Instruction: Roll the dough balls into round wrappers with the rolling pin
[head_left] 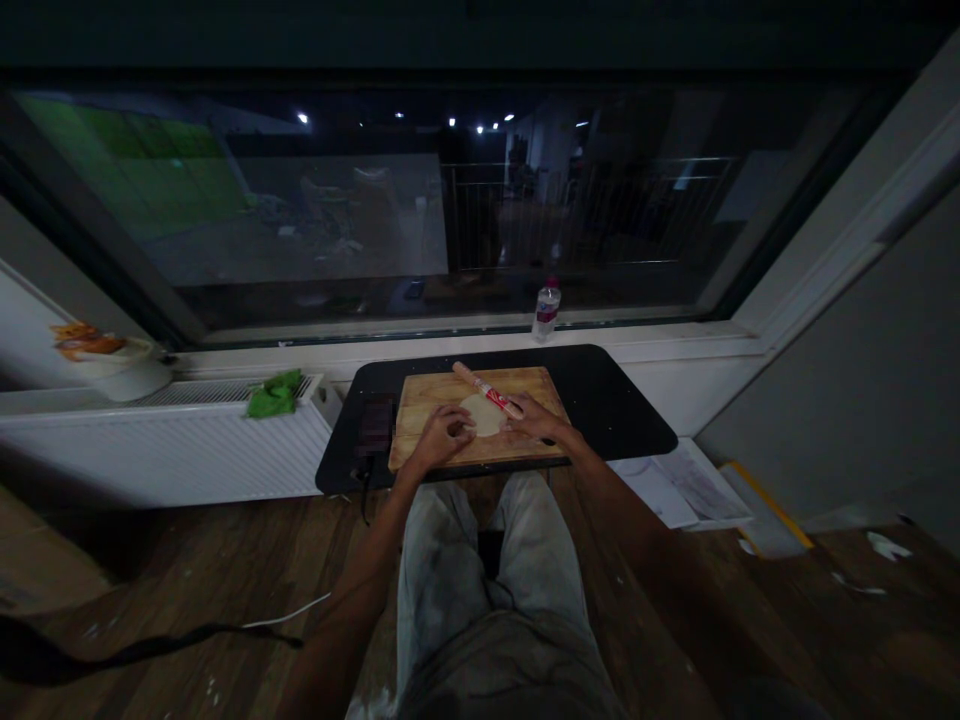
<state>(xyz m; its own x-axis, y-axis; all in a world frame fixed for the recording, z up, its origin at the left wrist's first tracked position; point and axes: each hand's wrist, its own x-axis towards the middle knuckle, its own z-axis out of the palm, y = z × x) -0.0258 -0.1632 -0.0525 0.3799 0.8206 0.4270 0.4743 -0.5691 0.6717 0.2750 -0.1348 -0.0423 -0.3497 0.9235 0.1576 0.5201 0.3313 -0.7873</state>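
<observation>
A flat, round piece of pale dough (pixel 484 418) lies on a wooden cutting board (pixel 420 395). Across its upper right part slants a slim rolling pin (pixel 480 384) with a red and white printed band. My right hand (pixel 536 418) is closed around the pin's near right end, with the thumb side low by the dough's right edge. At the left edge of the dough, my left hand (pixel 446 433) has its fingers curled and thumb drawn toward them, apparently pinching the rim. The exact contact of the fingertips is small and dim.
The board rests on a black table (pixel 622 405) under a window. A dark box-shaped object (pixel 376 425) with a cable sits left of the board. A water bottle (pixel 547 308) stands on the sill. A green cloth (pixel 274 393) lies on the radiator (pixel 187 440).
</observation>
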